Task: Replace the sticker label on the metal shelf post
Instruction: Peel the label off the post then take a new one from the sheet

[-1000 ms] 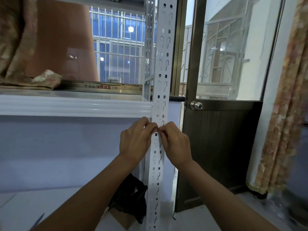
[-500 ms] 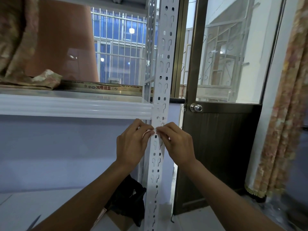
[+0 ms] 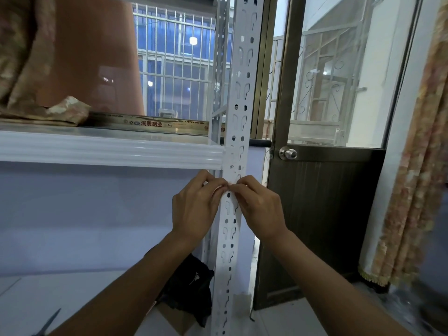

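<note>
A white perforated metal shelf post [image 3: 238, 98] runs top to bottom through the middle of the view. My left hand [image 3: 196, 209] and my right hand [image 3: 259, 209] meet on the post just below the white shelf [image 3: 109, 151]. Their fingertips pinch a small pale sticker label [image 3: 230, 186] against the post's face. Most of the label is hidden by the fingers.
A brown door [image 3: 322, 214] with a round knob [image 3: 288, 154] stands right of the post. A patterned curtain [image 3: 417, 166] hangs far right. Folded cloth [image 3: 55, 110] and a printed strip [image 3: 150, 123] lie on the shelf. A black bag [image 3: 191, 287] sits below.
Both hands stay pinched together on the post at the same spot just below the shelf. The view has shifted slightly.
</note>
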